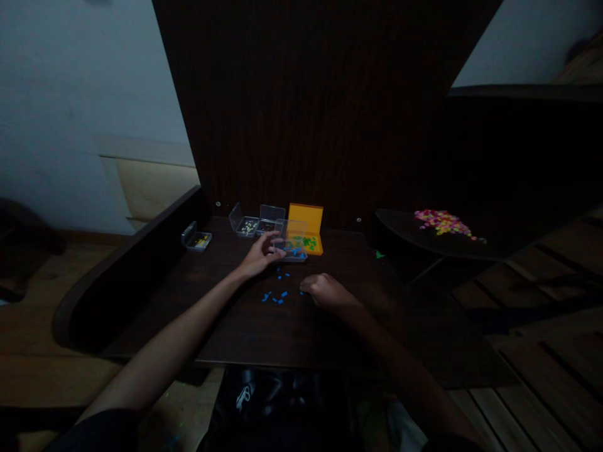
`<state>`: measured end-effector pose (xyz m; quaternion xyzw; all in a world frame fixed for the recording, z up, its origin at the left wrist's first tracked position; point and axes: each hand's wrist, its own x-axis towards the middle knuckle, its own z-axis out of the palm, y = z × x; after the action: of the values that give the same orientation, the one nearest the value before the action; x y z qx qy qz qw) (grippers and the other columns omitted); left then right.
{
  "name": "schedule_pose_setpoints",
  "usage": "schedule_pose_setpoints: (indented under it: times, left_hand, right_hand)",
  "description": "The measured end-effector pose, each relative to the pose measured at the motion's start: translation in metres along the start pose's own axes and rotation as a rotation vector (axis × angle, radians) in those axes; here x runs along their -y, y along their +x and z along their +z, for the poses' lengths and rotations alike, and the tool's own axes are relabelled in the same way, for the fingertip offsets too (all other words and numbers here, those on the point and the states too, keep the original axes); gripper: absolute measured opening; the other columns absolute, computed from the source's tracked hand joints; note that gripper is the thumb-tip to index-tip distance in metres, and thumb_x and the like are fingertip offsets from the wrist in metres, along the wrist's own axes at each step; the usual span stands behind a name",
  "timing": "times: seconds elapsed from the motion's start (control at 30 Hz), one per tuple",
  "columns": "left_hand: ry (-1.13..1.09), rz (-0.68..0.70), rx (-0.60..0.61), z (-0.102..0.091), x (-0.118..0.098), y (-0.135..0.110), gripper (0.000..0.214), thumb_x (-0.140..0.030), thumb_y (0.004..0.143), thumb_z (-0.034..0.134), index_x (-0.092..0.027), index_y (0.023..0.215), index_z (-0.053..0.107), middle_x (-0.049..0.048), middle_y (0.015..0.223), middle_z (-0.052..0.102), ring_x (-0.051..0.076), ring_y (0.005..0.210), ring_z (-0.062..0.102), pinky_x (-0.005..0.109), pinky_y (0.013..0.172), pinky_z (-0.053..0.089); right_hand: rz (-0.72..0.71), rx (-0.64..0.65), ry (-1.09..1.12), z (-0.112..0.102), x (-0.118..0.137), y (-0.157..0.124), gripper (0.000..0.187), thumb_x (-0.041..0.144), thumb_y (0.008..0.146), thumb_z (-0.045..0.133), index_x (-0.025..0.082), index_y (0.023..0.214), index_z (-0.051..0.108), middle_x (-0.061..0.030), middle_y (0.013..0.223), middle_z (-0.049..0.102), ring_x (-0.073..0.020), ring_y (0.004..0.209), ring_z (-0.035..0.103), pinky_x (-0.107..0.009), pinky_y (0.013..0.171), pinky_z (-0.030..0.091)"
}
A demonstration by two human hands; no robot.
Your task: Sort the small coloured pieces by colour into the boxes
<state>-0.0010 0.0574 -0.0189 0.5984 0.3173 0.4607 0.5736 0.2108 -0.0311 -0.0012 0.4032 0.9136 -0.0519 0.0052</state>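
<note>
My left hand is curled against the left side of a clear plastic box, thumb and fingers gripping it. Its lid stands up, and small blue pieces lie inside. My right hand is closed in a pinch low over the dark tabletop, with a small blue piece at its fingertips. Between my hands and nearer me, several loose blue pieces are scattered. Right behind the clear box, a yellow box with its lid raised holds green pieces.
Behind my left hand sit two more clear boxes, one with pale pieces, one with dark pieces. A small clear box with yellow pieces stands far left. Pink and yellow pieces are heaped on a side ledge. A tall dark panel rises behind.
</note>
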Motion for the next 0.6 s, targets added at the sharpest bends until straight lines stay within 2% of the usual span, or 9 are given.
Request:
schedule_pose_setpoints:
  times: [0.17, 0.37, 0.5, 0.6]
  left_hand:
    - [0.000, 0.014, 0.010, 0.000, 0.001, 0.000, 0.066, -0.023, 0.064, 0.080, -0.017, 0.121, 0.047, 0.0145, 0.126, 0.056, 0.013, 0.086, 0.064, 0.034, 0.083, 0.053]
    - [-0.008, 0.008, 0.013, 0.002, 0.001, -0.001, 0.066, -0.021, 0.064, 0.080, -0.018, 0.121, 0.048, 0.0138, 0.125, 0.057, 0.013, 0.085, 0.065, 0.034, 0.083, 0.054]
    - [-0.012, 0.006, 0.019, 0.004, 0.002, -0.002, 0.064, -0.020, 0.064, 0.080, -0.018, 0.120, 0.048, 0.0125, 0.124, 0.058, 0.013, 0.084, 0.065, 0.033, 0.082, 0.054]
    - [-0.020, 0.004, 0.027, 0.005, 0.002, -0.002, 0.064, -0.020, 0.064, 0.080, -0.018, 0.119, 0.048, 0.0114, 0.121, 0.058, 0.012, 0.083, 0.064, 0.033, 0.081, 0.054]
  right_hand:
    - [0.014, -0.071, 0.005, -0.002, 0.001, 0.000, 0.025, 0.000, 0.083, 0.049, 0.012, 0.090, 0.070, -0.0109, 0.096, 0.070, -0.0176, 0.091, 0.064, -0.025, 0.080, 0.046]
    - [0.014, -0.149, 0.036, 0.007, -0.004, 0.001, 0.016, 0.005, 0.081, 0.058, 0.013, 0.088, 0.070, -0.0102, 0.096, 0.070, -0.0184, 0.090, 0.064, -0.027, 0.082, 0.048]
    - [-0.036, -0.273, 0.081, 0.016, -0.010, 0.002, 0.017, 0.005, 0.078, 0.060, 0.014, 0.088, 0.071, -0.0090, 0.093, 0.072, -0.0184, 0.088, 0.066, -0.028, 0.081, 0.051]
    - [-0.087, -0.426, 0.102, 0.019, -0.015, 0.003, 0.017, 0.006, 0.079, 0.060, 0.015, 0.087, 0.072, -0.0086, 0.091, 0.073, -0.0176, 0.085, 0.067, -0.028, 0.078, 0.054]
